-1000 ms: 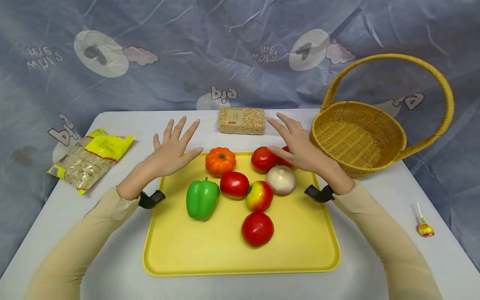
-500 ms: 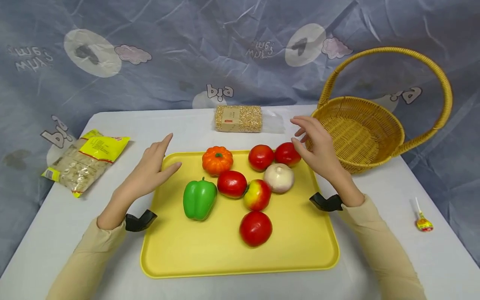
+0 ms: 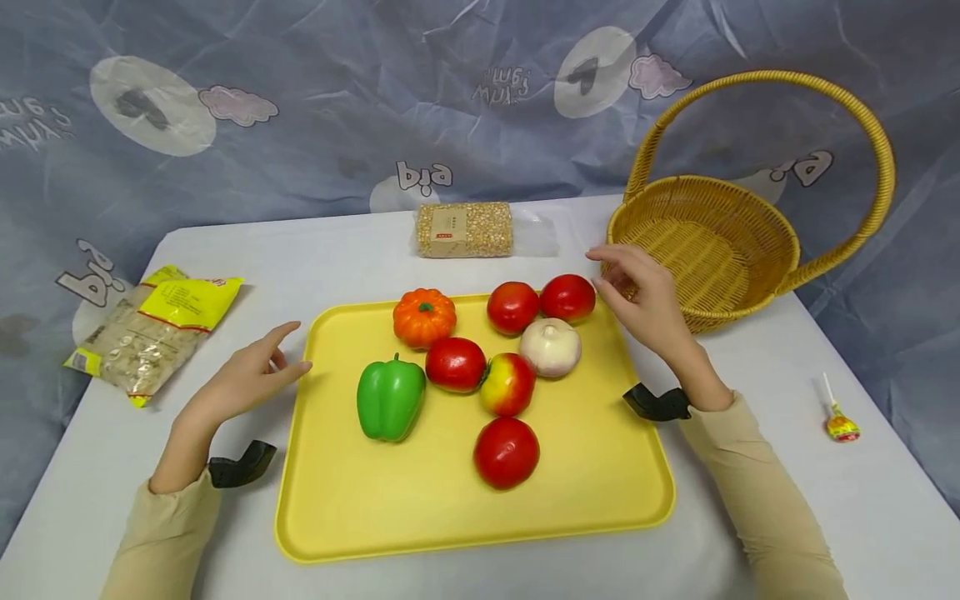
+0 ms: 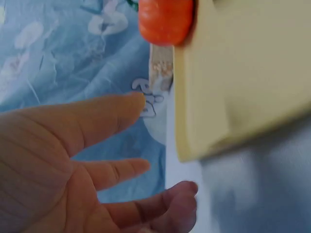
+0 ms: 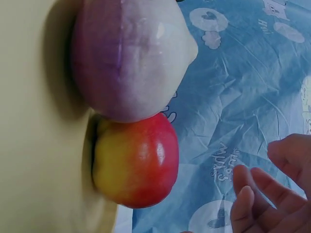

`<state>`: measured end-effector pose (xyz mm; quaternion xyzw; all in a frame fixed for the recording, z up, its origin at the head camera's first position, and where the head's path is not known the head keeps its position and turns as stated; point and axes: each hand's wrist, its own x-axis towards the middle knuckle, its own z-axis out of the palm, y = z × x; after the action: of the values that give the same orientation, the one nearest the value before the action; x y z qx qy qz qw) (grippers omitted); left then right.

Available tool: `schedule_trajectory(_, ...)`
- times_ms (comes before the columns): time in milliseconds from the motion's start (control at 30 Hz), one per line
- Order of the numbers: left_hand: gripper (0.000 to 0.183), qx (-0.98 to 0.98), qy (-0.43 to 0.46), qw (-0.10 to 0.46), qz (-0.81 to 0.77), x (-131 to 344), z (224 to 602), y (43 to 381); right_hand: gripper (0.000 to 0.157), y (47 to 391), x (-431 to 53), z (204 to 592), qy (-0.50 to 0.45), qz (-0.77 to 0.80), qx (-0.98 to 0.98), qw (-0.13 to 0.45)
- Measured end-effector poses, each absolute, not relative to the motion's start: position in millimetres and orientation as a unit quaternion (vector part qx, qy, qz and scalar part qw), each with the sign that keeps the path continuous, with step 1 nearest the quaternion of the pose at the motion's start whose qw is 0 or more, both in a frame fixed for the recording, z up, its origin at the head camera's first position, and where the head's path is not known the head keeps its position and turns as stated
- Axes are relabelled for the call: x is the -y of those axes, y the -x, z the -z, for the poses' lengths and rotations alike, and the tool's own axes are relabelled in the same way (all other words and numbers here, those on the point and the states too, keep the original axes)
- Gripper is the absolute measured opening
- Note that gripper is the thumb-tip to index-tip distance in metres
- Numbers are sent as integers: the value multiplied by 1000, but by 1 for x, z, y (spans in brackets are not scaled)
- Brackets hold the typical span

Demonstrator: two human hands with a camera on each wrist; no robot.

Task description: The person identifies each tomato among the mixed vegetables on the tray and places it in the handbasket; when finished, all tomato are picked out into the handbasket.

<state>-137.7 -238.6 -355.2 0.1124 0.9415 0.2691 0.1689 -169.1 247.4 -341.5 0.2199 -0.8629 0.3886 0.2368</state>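
Observation:
My left hand hovers at the left edge of the yellow tray, fingers loosely bent and holding nothing. In the left wrist view its thumb points toward the tray's corner. My right hand is raised over the tray's back right corner, loosely curled around nothing. Nearest to it are a red tomato-like fruit and a pale bulb tinged purple. A red-yellow apple touches another red fruit. A green bell pepper and a small orange pumpkin lie to the left.
Behind my right hand stands a wicker basket with a tall handle. A bag of corn kernels lies behind the tray. At the left is a yellow-topped clear bag; a lollipop lies at the right.
Both hands were spread above the tray's back. The left has drawn back to the left and down; the right has moved outward toward the basket, its fingers curling in. The tray's things have not moved.

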Motion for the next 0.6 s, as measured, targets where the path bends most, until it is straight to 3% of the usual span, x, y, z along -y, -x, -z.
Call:
schedule_trajectory(267, 69, -875, -149, 230, -399, 258, 384, 153, 36, 169, -253, 348, -225, -331, 903, 159)
schedule_trajectory(600, 68, -839, -187, 210, -466, 265, 407, 159, 47, 173, -257, 359, -220, -302, 926, 59)
